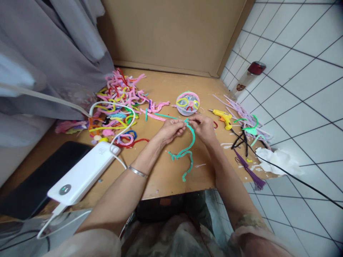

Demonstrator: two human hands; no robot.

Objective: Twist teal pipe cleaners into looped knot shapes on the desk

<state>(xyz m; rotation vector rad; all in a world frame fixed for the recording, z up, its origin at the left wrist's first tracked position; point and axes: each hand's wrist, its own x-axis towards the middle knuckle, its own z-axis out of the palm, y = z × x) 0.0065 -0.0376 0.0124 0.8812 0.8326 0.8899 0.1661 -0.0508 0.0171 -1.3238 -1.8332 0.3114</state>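
Observation:
Between my two hands is a green pipe cleaner (192,137), bent into a curve and hanging toward the table, its lower end branching into curled strands. My left hand (173,129) pinches it near its top. Fingers of my right hand (201,125) close on the same spot from the other side. A straight green length (166,116) stretches from the fingers out to the left. Just behind the hands sits a round tub (188,103) with yellow, pink and red pieces on top. The fingertips partly hide the join they hold.
Left is a heap of coloured pipe cleaners (123,92), with a white power bank (83,173) and its cable nearer me. At right lie a yellow glue gun (223,118), lilac pipe cleaners (241,110), a purple tassel (249,169), crumpled tissue (278,160) and a red-lidded bottle (248,79).

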